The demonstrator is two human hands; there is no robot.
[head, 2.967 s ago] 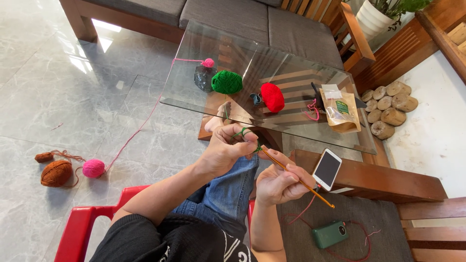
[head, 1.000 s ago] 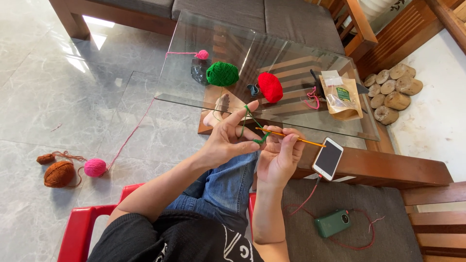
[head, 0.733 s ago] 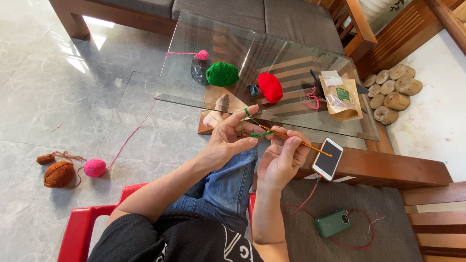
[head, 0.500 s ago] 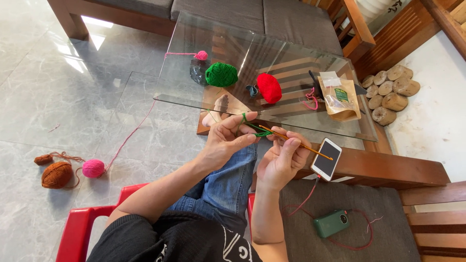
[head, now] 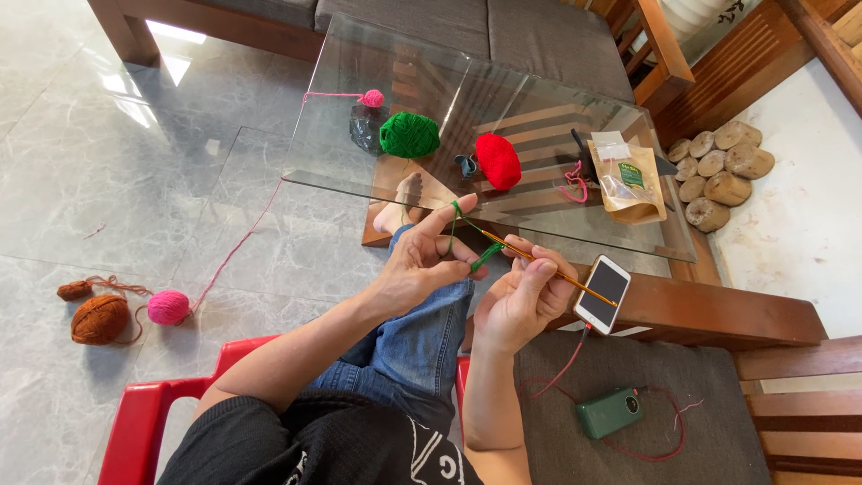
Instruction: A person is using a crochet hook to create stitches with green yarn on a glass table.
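My left hand (head: 422, 260) pinches a small green crochet piece (head: 485, 257), with green yarn looped over its raised forefinger. In my right hand (head: 521, 296) is an orange crochet hook (head: 552, 269), its tip pointing into the green piece and its tail over a white phone (head: 602, 293). Both hands work close together above my jeans-clad knee. A green yarn ball (head: 409, 135) and a red yarn ball (head: 497, 160) lie on the glass table (head: 539, 108) just beyond.
A tan pouch (head: 628, 175) and a small pink ball (head: 371, 97) sit on the table. Brown (head: 99, 319) and pink (head: 168, 306) yarn balls lie on the floor at left. A green power bank (head: 611, 411) rests on the bench cushion. I sit on a red chair (head: 144, 413).
The hook has swung from pointing away to the right into the green piece, and my right hand has shifted closer to the left. The left hand keeps holding the yarn.
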